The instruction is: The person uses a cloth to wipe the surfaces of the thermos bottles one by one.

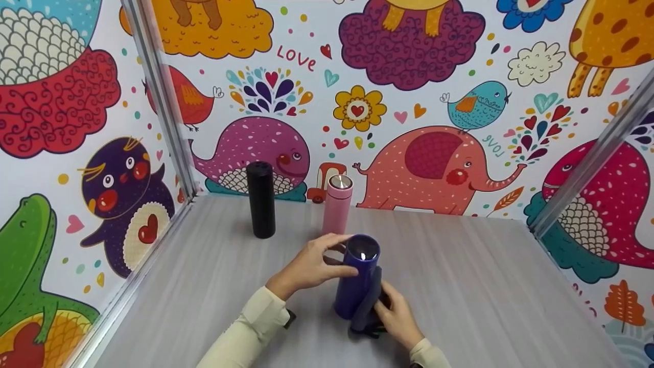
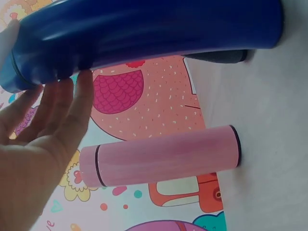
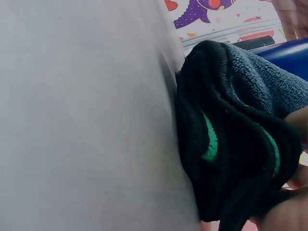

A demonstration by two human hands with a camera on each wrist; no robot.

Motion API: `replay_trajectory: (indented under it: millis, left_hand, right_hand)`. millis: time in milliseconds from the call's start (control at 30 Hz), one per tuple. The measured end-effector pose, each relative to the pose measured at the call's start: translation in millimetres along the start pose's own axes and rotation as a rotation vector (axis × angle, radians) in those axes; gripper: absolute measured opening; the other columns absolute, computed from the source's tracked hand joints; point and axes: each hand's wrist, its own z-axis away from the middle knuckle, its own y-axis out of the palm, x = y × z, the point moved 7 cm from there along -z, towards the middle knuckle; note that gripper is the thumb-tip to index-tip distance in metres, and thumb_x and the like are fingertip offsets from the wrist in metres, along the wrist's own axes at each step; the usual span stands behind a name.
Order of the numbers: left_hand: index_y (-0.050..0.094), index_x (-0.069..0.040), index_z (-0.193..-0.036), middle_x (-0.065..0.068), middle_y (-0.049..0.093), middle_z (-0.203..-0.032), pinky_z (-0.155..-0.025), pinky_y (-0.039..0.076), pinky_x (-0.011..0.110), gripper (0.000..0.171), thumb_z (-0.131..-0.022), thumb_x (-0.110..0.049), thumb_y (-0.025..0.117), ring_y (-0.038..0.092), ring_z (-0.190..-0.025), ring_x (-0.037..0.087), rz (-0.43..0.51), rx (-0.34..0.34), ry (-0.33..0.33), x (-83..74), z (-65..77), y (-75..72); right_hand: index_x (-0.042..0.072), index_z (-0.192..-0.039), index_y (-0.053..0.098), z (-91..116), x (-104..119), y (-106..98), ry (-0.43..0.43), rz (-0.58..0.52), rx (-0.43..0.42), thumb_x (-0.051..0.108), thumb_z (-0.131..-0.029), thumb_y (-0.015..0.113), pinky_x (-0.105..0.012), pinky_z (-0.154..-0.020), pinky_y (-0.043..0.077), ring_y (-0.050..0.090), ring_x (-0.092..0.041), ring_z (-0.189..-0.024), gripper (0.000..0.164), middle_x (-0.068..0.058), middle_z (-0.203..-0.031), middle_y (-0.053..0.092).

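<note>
Near the middle of the grey table (image 1: 475, 286), a dark blue bottle (image 1: 353, 291) stands roughly upright; whether its base meets the tabletop I cannot tell. My left hand (image 1: 311, 263) holds the bottle's upper part, thumb on the near side and fingers on the far side, its grip as narrow as the bottle allows. My right hand (image 1: 401, 314) grips a folded grey cloth (image 1: 367, 301) between thumb and fingers; the cloth lies along the bottle's right side, and the right wrist view shows its black edging and green strips within the folds. Behind the blue bottle, a pink bottle (image 1: 337, 212) with a shiny top stands upright, apart from my fingers. Farther left, a black bottle (image 1: 262, 204) also stands upright. Beyond the table rises a wall (image 1: 317, 112) printed with cartoon animals, flowers and hearts.
</note>
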Motion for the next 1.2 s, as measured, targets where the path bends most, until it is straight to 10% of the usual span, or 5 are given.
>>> replay_trajectory:
  millis: [400,867,1200]
  left_hand:
    - [0.043,-0.02,-0.14,-0.001,0.056,-0.139,-0.101,0.048,0.037,0.063,-0.089,-0.034,0.078,0.054,-0.128,0.019,0.035,0.009,-0.067,-2.4,3.1,12.2]
    - [0.056,-0.019,-0.143,0.0,0.053,-0.116,-0.085,0.056,0.028,0.074,-0.08,-0.042,0.085,0.059,-0.105,0.018,-0.097,-0.061,0.038,-10.8,-5.9,9.0]
    - [0.053,-0.019,-0.137,-0.005,0.06,-0.129,-0.093,0.053,0.03,0.065,-0.082,-0.033,0.085,0.06,-0.116,0.013,0.006,0.009,0.003,-7.9,-4.3,3.5]
  right_hand:
    - [-0.006,-0.135,0.058,-23,38,-25,-0.09,-0.125,-0.121,-0.014,-0.093,0.06,-0.026,-0.08,0.056,0.066,-0.016,-0.098,0.043,-0.014,-0.119,0.067]
    - [-0.015,-0.13,0.055,-47,125,-47,-0.273,-0.115,-0.168,-0.022,-0.089,0.058,-0.023,-0.085,0.054,0.064,-0.016,-0.103,0.042,-0.027,-0.117,0.063]
    - [-0.01,-0.134,0.055,-45,109,-44,-0.21,-0.131,-0.137,-0.016,-0.093,0.058,-0.025,-0.086,0.055,0.065,-0.019,-0.104,0.042,-0.025,-0.123,0.063]
